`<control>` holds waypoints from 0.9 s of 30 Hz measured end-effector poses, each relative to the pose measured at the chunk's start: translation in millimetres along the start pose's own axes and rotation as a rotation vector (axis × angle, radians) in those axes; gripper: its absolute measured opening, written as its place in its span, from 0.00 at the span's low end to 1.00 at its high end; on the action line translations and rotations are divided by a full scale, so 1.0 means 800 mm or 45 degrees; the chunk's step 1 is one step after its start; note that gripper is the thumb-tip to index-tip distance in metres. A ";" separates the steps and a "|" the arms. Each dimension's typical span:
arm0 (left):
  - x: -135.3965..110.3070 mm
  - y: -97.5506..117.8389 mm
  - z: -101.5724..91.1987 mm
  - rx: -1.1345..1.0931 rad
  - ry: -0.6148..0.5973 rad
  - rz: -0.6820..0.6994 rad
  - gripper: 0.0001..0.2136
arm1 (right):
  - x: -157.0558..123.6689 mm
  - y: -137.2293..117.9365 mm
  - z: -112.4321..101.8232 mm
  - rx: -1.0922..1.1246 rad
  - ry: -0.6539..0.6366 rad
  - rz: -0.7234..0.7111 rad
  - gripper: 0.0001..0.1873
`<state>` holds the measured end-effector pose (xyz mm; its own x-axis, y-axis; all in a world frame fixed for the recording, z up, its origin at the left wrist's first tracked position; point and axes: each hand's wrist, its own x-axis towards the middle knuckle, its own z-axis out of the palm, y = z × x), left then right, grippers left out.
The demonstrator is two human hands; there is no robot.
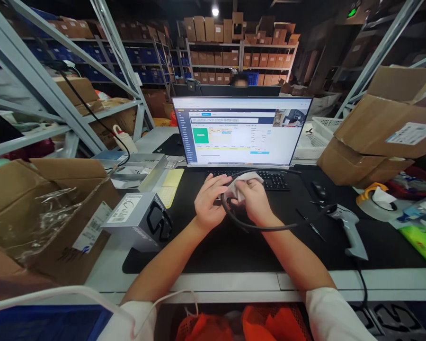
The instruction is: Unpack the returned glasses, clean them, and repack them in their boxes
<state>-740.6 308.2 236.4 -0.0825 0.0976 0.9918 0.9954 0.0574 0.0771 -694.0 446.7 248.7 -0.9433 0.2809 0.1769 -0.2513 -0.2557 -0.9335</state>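
Both hands meet above the middle of the desk, in front of the keyboard [275, 180]. A thin black curved band or cable [246, 224] loops through them; its exact kind is unclear. My right hand [257, 201] pinches a crumpled white cloth or tissue [247, 177] against this black loop. Around the loop's left bend, my left hand [212, 201] has its fingers bent and its thumb partly hidden. One end of the loop reaches right, close to a grey handheld scanner [350, 229]. A grey product box [138, 222] with a black device pictured on it stands left of my hands.
A lit monitor [241, 135] stands behind the keyboard. An open cardboard box [67, 222] is at the left, with stacked cartons [386, 128] at the right. A pen-like tool [310, 225], a mouse [318, 190] and a tape roll [374, 201] lie to the right.
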 end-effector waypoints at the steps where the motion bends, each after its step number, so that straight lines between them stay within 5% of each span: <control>1: -0.001 -0.001 0.000 -0.013 0.002 0.007 0.15 | -0.002 -0.001 0.003 0.037 -0.029 0.018 0.19; 5: -0.003 -0.007 0.001 -0.108 -0.026 -0.061 0.17 | 0.001 -0.012 -0.004 -0.082 -0.086 -0.031 0.19; 10: -0.002 -0.008 0.000 -0.506 0.028 -0.329 0.18 | 0.015 -0.039 -0.062 -0.331 -0.254 0.006 0.18; 16: -0.005 -0.009 0.001 -0.972 -0.019 -0.698 0.19 | 0.011 -0.071 -0.109 -0.034 -0.293 0.121 0.19; 22: -0.004 -0.010 0.002 -1.112 -0.251 -0.753 0.19 | 0.001 -0.074 -0.096 0.013 -0.636 0.337 0.28; 27: -0.003 -0.014 0.002 -1.039 -0.616 -0.673 0.21 | 0.001 -0.056 -0.071 -0.358 -0.781 0.302 0.23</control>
<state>-751.3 309.3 233.2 -0.3432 0.6459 0.6819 0.5461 -0.4535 0.7044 -671.4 511.0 273.0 -0.9383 -0.3449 0.0255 -0.0368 0.0263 -0.9990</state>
